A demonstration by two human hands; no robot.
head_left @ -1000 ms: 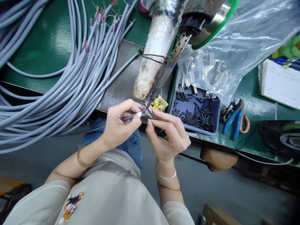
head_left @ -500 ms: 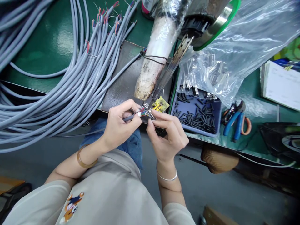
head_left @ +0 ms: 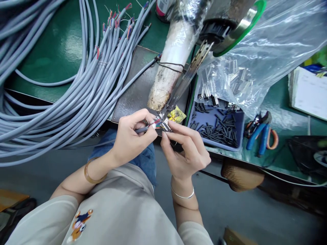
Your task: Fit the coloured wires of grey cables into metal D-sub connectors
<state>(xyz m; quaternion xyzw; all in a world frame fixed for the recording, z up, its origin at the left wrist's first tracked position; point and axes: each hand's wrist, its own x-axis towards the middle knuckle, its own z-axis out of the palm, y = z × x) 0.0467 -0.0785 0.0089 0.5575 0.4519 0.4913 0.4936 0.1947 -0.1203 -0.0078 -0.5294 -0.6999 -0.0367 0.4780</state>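
Pinched in my left hand (head_left: 134, 134) is the end of a grey cable (head_left: 141, 129), its thin coloured wires (head_left: 158, 123) fanning out toward a connector. My right hand (head_left: 185, 146) grips the far side of that metal multi-pin connector (head_left: 166, 126) between thumb and fingers. Right above the connector is the tip of a soldering iron (head_left: 187, 76), which points down from a mount; whether it touches a pin I cannot tell. A yellow piece of packaging (head_left: 178, 115) lies just behind my right fingertips.
Many grey cables (head_left: 84, 92) with stripped ends cover the left. A plastic-wrapped white tube (head_left: 166, 71) stands beside the iron. At right are a blue tray (head_left: 240, 136) of black sleeves, a clear bag (head_left: 276, 51), blue-handled cutters (head_left: 263, 136) and a paper pad (head_left: 309, 92).
Both hands keep their grip on the cable and connector beneath the iron. The right hand has shifted slightly right and down; the whole view has shifted a little.
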